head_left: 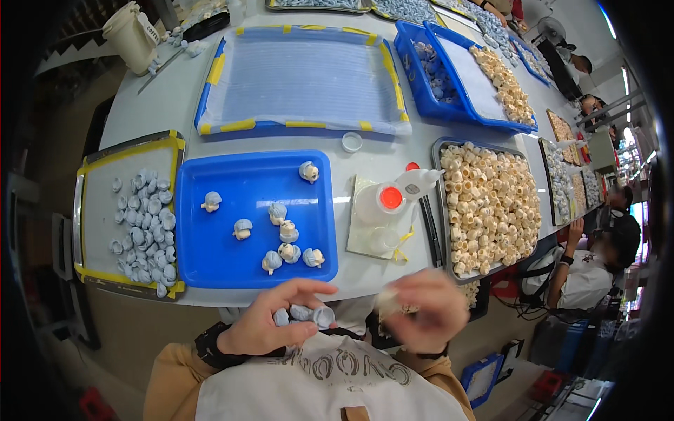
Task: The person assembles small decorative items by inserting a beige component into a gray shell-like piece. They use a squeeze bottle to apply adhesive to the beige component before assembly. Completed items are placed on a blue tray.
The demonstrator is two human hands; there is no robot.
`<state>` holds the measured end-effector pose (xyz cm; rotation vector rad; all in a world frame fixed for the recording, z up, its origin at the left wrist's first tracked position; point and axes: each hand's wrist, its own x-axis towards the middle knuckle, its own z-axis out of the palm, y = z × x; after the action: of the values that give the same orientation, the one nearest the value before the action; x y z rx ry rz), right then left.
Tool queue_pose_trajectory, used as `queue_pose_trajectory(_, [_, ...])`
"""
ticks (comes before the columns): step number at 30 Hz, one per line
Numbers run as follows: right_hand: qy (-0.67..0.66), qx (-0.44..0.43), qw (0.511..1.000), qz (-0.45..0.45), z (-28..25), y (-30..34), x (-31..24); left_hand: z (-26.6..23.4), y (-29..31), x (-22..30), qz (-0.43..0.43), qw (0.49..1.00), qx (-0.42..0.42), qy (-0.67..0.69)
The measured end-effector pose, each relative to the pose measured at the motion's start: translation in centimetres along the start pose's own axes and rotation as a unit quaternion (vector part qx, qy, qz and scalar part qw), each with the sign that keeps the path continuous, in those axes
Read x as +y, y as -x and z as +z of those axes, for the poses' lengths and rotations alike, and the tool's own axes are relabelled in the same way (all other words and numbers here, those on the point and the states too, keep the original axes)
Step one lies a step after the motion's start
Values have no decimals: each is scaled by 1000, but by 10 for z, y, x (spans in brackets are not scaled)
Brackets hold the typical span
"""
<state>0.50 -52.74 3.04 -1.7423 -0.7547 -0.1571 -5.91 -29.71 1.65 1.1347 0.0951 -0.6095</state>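
In my left hand (pixel 270 319), with fingers curled, lie a few small pale-blue cap-shaped pieces (pixel 323 317). My right hand (pixel 430 309) is smeared by motion. A cream piece (pixel 387 302) shows at its fingertips, blurred, facing the left hand. Beyond my left hand is a blue tray (pixel 253 259) with several small figure heads (pixel 288 230), cream with blue caps, scattered in it. Left of it, a yellow-taped tray (pixel 95 224) holds a heap of loose blue caps (pixel 144 231). At right, a metal tray (pixel 441 151) is filled with cream hollow heads (pixel 491 210).
Between the trays stand a white bottle with a red cap (pixel 390 198), a squeeze bottle (pixel 418 184) and a small clear cup (pixel 385 240). A large film-lined tray (pixel 302 81) lies farther back. Blue bins (pixel 421 91) stand back right. Another person (pixel 597 270) sits at right.
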Motion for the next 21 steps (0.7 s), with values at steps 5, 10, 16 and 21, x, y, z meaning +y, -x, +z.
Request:
queue_pose_trajectory(5, [222,31,973,61,-23,-17,26,-7,1,-4,-25,998,-44,43])
queue_pose_trajectory(10, [286,-41,957,4,-16,-19,39,-11,5,-6,-9,998,-46,52])
queue_pose_trajectory(16, [306,-48,951,6,-14,-16,41,-10,5,-12,8,996,-38,81])
queue_pose_trajectory(21, [291,-22,956,22,-15,-9,43,-4,2,-10,31,997,34,62])
